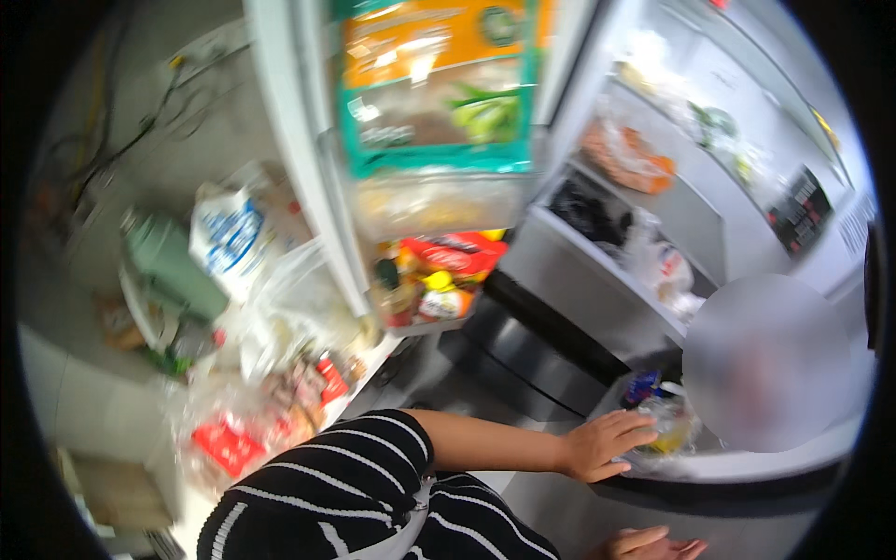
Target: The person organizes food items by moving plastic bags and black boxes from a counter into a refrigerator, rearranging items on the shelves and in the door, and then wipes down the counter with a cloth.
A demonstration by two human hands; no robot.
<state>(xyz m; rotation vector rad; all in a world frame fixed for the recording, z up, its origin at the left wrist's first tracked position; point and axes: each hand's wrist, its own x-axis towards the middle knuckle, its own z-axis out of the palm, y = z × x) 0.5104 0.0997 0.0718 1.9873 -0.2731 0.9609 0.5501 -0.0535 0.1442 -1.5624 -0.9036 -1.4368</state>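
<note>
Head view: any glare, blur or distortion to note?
Head view: glare streaks the orange-and-teal bag and washes out part of the fridge; the green flask looks smeared, the left hand soft but legible; the fridge's lower edge bows near the black rim; a round blurred patch at right hides what lies there.

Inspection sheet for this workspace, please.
Surface: white tabletop at left, crowded.
Job's things: clear plastic package with yellow contents, in the low, white-rimmed refrigerator compartment.
Clutter: green cylindrical bottle, white plastic bag with blue print, red plastic packet.
Hands: left hand open by the package, contact unclear; right hand open, nothing seen in it.
Cables: thin dark cable on the grey wall.
Surroundings: open white refrigerator door with packed shelves; a blurred circle hides part of the right.
</note>
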